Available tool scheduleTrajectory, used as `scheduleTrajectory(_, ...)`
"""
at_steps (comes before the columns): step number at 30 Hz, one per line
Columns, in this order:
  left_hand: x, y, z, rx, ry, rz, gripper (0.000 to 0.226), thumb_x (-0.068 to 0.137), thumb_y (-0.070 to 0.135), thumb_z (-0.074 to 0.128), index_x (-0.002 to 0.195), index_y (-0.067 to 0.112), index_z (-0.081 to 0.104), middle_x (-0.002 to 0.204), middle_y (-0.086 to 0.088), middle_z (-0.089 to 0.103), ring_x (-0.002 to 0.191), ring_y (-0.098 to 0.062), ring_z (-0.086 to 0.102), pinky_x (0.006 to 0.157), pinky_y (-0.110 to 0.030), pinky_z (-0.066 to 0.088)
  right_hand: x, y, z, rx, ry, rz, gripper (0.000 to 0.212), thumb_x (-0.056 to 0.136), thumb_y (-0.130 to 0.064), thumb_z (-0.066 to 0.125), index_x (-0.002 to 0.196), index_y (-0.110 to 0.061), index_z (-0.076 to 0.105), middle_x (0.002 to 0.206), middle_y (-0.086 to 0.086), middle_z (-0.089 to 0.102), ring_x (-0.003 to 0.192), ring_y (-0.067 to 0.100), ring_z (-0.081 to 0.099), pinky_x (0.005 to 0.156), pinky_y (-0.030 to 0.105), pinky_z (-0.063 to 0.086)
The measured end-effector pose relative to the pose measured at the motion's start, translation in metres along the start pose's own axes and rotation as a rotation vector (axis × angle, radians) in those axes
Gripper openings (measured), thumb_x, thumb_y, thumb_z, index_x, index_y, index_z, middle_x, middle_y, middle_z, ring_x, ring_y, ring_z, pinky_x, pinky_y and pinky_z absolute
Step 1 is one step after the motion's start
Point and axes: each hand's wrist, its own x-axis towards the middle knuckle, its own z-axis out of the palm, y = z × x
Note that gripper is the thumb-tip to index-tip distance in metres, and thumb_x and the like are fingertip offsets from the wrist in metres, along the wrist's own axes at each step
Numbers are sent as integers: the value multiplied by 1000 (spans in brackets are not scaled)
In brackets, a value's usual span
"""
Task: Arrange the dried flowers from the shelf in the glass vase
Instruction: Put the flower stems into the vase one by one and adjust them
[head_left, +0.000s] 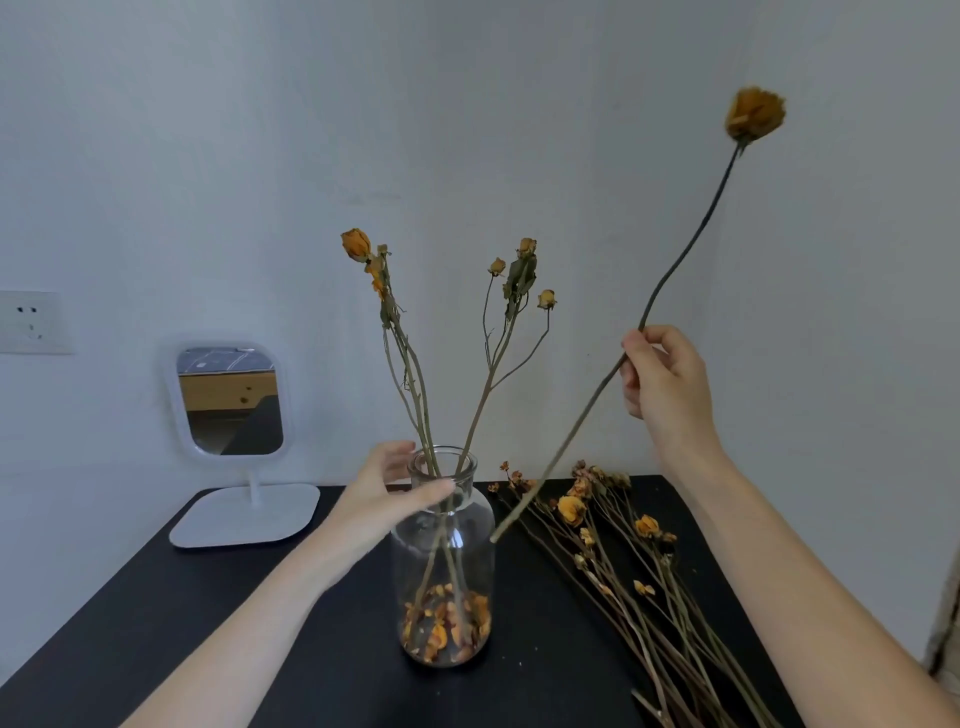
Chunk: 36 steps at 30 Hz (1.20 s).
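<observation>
A clear glass vase (444, 561) stands on the black table (260, 649), with loose orange petals at its bottom and a few dried flower stems (410, 364) rising from its neck. My left hand (387, 493) grips the vase's neck from the left. My right hand (665, 379) pinches a long single dried flower (691, 249) mid-stem, held up and slanted; its orange head is at the upper right and its lower end hangs just right of the vase's shoulder.
A pile of dried flowers (623, 561) lies on the table to the right of the vase. A white stand mirror (231, 400) sits at the back left. A wall socket (31, 322) is on the left wall.
</observation>
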Motion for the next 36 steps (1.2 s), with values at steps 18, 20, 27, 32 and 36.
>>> scheduleTrajectory(18, 7, -10, 37, 187, 125, 102, 61, 46, 60, 79, 94, 28, 59, 102, 5, 62, 105, -17, 55, 91, -39, 48, 8, -4, 39, -59, -74, -33, 15, 97, -23, 43, 83, -25, 49, 61, -6, 49, 45, 0, 41, 44, 15, 33)
scheduleTrajectory(20, 6, -9, 42, 201, 166, 88, 65, 44, 62, 78, 94, 27, 56, 103, 3, 58, 108, -20, 52, 92, -44, 47, 5, 2, 44, -87, -125, -14, 14, 97, -23, 44, 83, -25, 49, 62, -5, 51, 44, -1, 43, 43, 14, 35)
scheduleTrajectory(27, 4, -12, 52, 21, 139, 65, 48, 58, 44, 83, 95, 32, 54, 93, 13, 68, 90, 1, 61, 71, -16, 46, -8, 21, 57, -178, -352, 53, 12, 95, -19, 49, 83, -18, 52, 64, -1, 57, 45, 4, 46, 39, 14, 38)
scheduleTrajectory(32, 5, -13, 53, 36, 151, 93, 45, 58, 46, 80, 93, 32, 56, 89, 15, 69, 84, 7, 61, 70, -15, 44, -15, 37, 63, -354, -543, 112, 7, 92, -21, 53, 87, -18, 56, 66, -3, 59, 46, 4, 46, 44, 17, 41)
scheduleTrajectory(36, 5, -14, 53, 49, 168, 91, 42, 59, 43, 81, 91, 34, 55, 86, 16, 67, 81, 15, 57, 67, -14, 43, -14, 39, 64, -318, -521, 118, 5, 91, -24, 56, 88, -20, 58, 63, -3, 58, 44, 5, 46, 42, 17, 41)
